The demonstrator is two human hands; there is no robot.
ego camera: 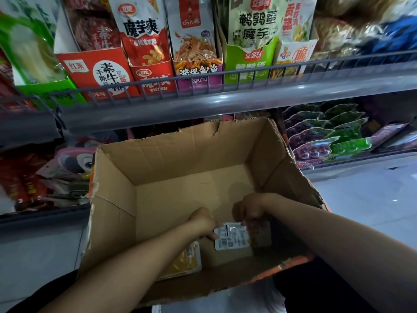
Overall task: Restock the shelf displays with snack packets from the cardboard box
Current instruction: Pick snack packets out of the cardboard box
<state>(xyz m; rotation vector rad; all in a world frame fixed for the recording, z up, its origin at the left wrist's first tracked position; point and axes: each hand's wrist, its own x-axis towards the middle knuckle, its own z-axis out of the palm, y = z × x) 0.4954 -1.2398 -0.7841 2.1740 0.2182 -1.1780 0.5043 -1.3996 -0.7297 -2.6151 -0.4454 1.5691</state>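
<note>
Hands (228, 219) on packet (232, 239) (fingertips hidden), second packet (187, 260) arm-covered

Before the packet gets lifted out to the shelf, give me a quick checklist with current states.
1. Both hands on the packet: ok, left hand and right hand pinch its edges.
2. Packet free of the box walls: ok.
3. Front side facing up: not ok, printed back shows.
4. Other stock left: ok, yellow packet lies under the left arm.
5. Matching shelf slot: cannot tell.
</note>
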